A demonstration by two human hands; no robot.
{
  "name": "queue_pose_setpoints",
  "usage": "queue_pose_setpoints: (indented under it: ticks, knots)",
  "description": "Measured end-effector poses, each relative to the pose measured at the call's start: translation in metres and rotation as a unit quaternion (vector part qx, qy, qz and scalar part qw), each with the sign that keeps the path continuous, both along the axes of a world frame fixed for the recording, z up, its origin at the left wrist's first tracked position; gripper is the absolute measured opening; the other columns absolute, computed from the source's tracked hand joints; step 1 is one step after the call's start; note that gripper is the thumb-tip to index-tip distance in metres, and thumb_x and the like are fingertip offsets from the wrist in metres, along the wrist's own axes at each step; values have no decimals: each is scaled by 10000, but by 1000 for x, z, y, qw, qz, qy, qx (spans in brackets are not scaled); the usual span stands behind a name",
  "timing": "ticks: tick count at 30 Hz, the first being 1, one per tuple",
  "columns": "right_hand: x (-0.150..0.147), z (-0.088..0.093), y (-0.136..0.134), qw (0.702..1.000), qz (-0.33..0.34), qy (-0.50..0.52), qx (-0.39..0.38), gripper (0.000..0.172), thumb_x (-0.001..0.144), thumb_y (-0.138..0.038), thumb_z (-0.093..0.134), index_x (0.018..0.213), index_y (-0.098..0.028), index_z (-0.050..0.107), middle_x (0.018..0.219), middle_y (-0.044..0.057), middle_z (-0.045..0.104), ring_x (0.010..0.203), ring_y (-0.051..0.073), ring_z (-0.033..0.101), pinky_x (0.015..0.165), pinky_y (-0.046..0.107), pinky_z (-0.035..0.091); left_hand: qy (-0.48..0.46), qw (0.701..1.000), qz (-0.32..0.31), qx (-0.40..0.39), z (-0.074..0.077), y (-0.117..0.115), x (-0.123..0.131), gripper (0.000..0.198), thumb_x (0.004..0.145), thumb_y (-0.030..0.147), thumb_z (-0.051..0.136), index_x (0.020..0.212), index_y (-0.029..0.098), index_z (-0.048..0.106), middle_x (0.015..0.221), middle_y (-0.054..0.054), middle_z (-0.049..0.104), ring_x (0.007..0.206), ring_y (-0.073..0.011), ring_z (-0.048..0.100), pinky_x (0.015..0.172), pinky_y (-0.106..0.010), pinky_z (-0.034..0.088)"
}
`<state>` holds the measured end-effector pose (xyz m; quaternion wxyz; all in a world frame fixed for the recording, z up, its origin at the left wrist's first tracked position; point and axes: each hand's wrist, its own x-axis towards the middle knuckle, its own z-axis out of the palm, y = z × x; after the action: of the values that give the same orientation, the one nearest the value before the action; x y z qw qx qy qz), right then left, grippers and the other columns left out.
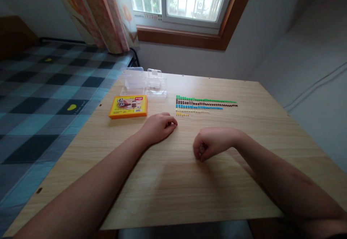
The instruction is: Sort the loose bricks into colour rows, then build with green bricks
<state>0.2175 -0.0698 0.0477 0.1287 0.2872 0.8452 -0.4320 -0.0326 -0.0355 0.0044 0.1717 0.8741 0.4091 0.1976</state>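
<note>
Here, my left hand [159, 127] lies loosely curled near the yellow pieces [182, 115]; my right hand [209, 143] curls tighter over the table [162, 195]. Whether either holds anything, can't tell.

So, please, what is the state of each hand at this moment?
Left hand: loosely curled, near the yellow pieces; cannot tell if it holds anything.
Right hand: curled inward; cannot tell if it holds anything.

The pale, wood-grained rectangular tabletop [168, 195] looks smooth, faintly satiny; tiny multicoloured rectangular pieces [200, 103] at one o'clock look like plastic; clear, lidded boxes [157, 92] at eleven are glossy plastic.
</note>
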Motion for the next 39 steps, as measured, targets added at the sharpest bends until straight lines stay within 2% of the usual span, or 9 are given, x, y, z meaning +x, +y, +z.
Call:
queue_pose_setpoints:
  ticks: [6,12,19,23,26,31,34,39]
  knots:
    - [2,-1,0,1000,8,19,4,171,815,-173,730,948,-210,831,770,-15,739,647,114,623,593,209,435,4,1000,0,-1,0,0,0,184,897,249,600,904,220,781,887,-31,713,798,-169,639,729,-278,475]
    - [6,-3,-2,1000,16,24,7,204,854,-178,692,984,-237,838,886,2,787,720,129,671,684,218,483,-2,1000,-5,-2,-1,1,-1,180,896,245,600,910,221,778,895,-33,712,822,-176,648,741,-288,479]
    - [8,6,-3,995,-6,22,94,266,843,-68,631,960,-207,826,886,20,784,749,137,669,708,228,482,1,1000,-4,-3,-1,1,-1,182,893,244,601,907,222,780,894,-36,714,818,-175,644,738,-288,479]
    - [11,0,3,973,-77,38,213,260,871,-72,594,937,-206,807,955,37,781,834,161,674,759,257,475,4,1000,-2,0,-1,0,-1,192,894,242,591,908,222,781,893,-35,720,794,-167,638,726,-280,477]
    - [13,-16,11,936,-183,53,297,214,908,-150,605,942,-223,803,984,37,782,882,181,679,784,278,472,12,1000,0,-1,0,0,0,202,897,247,583,919,225,782,909,-37,726,792,-167,639,723,-280,479]
    - [7,-44,27,874,-340,70,340,188,925,-222,623,968,-233,805,1017,40,791,929,206,697,825,306,494,21,1000,4,-1,1,-1,1,198,898,246,584,922,229,780,912,-35,728,788,-169,642,726,-281,477]
    - [1,-51,33,851,-384,84,349,185,916,-235,639,984,-234,811,1036,39,795,961,215,707,853,312,509,21,1000,8,-1,2,-1,2,185,893,244,597,919,234,779,908,-30,722,772,-163,636,720,-274,472]
    - [4,-56,32,829,-394,136,374,247,896,-202,605,1028,-216,813,1048,54,795,933,211,714,852,307,519,22,1000,6,-5,3,-1,2,184,894,235,597,921,229,779,893,-31,718,766,-162,633,715,-270,467]
